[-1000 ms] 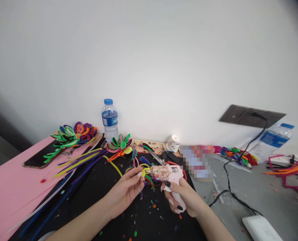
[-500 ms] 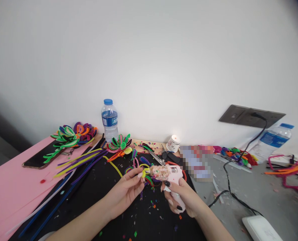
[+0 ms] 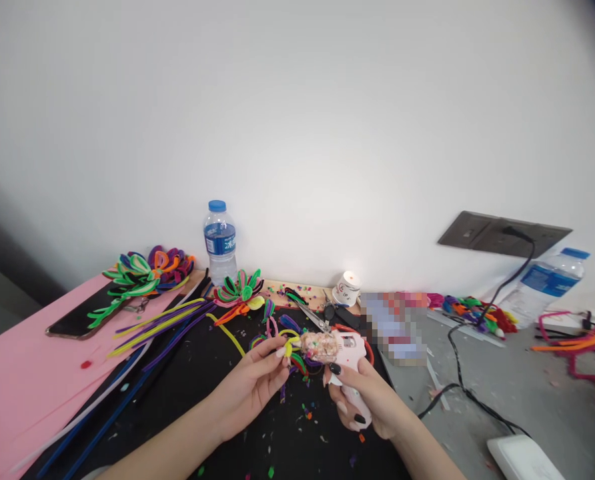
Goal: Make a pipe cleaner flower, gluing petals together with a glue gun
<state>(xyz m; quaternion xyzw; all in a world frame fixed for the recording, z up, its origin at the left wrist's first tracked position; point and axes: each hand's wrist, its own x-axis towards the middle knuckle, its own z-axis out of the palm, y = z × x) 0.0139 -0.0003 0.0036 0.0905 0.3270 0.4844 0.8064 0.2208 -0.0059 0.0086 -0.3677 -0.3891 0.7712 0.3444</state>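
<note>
- At far left, a smartphone (image 3: 75,320) lies on a pink sheet (image 3: 32,387), green pipe-cleaner petals of a flower cluster (image 3: 135,270) overhanging its edge.
- Loose yellow and purple pipe cleaners (image 3: 165,323) fan out beside it, reaching onto the black mat (image 3: 177,380); a water bottle (image 3: 221,240) stands upright behind, near the wall, with a pink-and-green flower (image 3: 238,290) in front of its base.
- At center, your left hand (image 3: 257,377) pinches a yellow pipe-cleaner piece (image 3: 289,347) between thumb and fingertips, holding it up over the mat.
- Just to the right, a white hot glue gun (image 3: 352,353) lies with its barrel's long axis running nearly level across your front, nozzle pointing left at the yellow piece. Nozzle and piece meet or nearly meet; contact is hard to tell. Your left fingers are the nearer to the tip.
- Your right hand (image 3: 370,387) wraps the gun's handle, fingers closed around it; whether the trigger is squeezed, you cannot tell from here.
- Beyond the gun, scissors (image 3: 313,316) lie near a paper cup (image 3: 346,290); farther right, a black cord (image 3: 455,353) trails across the gray tabletop (image 3: 472,407).
</note>
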